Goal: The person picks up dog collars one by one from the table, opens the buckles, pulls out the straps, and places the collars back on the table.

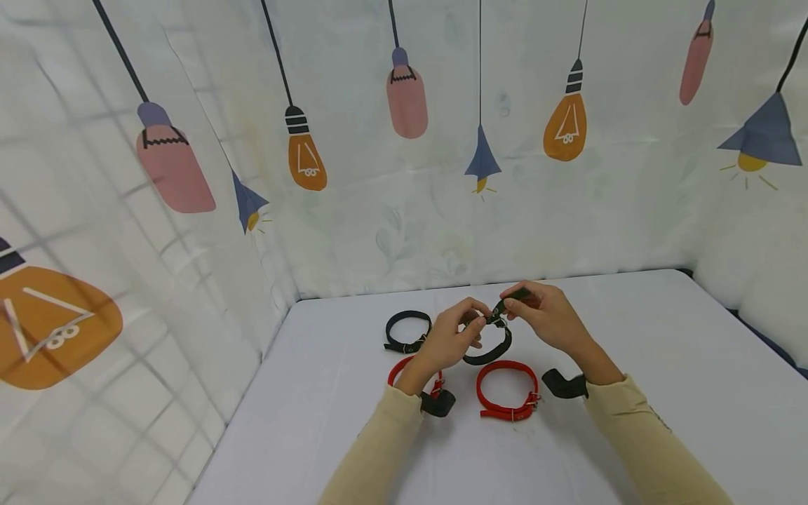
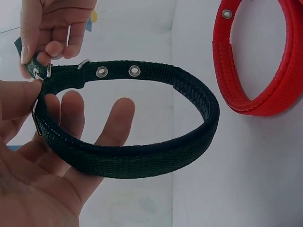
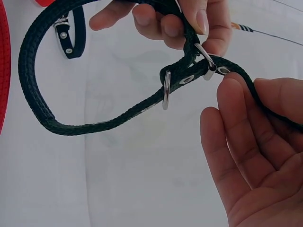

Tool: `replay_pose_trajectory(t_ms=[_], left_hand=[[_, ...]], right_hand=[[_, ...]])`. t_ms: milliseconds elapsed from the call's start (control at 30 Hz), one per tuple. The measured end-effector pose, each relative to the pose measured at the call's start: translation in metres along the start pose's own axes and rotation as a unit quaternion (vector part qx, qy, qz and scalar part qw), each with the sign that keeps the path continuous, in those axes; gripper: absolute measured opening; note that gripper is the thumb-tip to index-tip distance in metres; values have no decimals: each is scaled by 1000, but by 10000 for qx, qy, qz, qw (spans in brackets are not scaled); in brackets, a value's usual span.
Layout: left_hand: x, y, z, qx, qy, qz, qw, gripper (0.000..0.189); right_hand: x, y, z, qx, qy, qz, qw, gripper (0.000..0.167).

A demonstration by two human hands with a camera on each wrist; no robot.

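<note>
A dark green dog collar (image 1: 490,357) with metal eyelets hangs between both hands above the table. My left hand (image 1: 453,332) pinches it beside the metal buckle (image 3: 205,56), thumb and forefinger on the band, as the left wrist view shows. The strap's free end is pinched between thumb and fingers of my right hand (image 1: 548,313). In the right wrist view this strap runs through the buckle, with one eyelet (image 3: 223,70) next to the frame. A D-ring (image 3: 166,90) hangs farther along the band. The collar forms one wide loop below the hands.
On the white table (image 1: 303,407), a red collar (image 1: 505,412) lies nearest, in front of the hands. Another red collar (image 1: 395,367) is partly covered by my left forearm. Behind it lies a black collar (image 1: 404,346). A printed cloth wall (image 1: 429,231) stands at the table's back edge.
</note>
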State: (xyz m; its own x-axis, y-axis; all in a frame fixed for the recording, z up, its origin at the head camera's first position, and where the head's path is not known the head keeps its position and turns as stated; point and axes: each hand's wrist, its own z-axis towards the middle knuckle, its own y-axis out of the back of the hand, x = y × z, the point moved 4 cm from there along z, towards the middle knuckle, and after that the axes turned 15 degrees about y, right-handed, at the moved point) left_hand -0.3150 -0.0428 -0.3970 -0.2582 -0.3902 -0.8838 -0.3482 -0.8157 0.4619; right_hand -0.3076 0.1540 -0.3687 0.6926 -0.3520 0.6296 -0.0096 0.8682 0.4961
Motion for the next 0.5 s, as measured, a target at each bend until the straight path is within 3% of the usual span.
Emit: replay_pose_trajectory(t_ms=[133,500], left_hand=[[0,-1,-1,204,72,-72,9997,17],[-1,-3,0,203,-27,197,9996,17]], right_hand=[[0,0,0,51,-2,7,10000,19],[1,1,0,79,98,-39,9999,18]])
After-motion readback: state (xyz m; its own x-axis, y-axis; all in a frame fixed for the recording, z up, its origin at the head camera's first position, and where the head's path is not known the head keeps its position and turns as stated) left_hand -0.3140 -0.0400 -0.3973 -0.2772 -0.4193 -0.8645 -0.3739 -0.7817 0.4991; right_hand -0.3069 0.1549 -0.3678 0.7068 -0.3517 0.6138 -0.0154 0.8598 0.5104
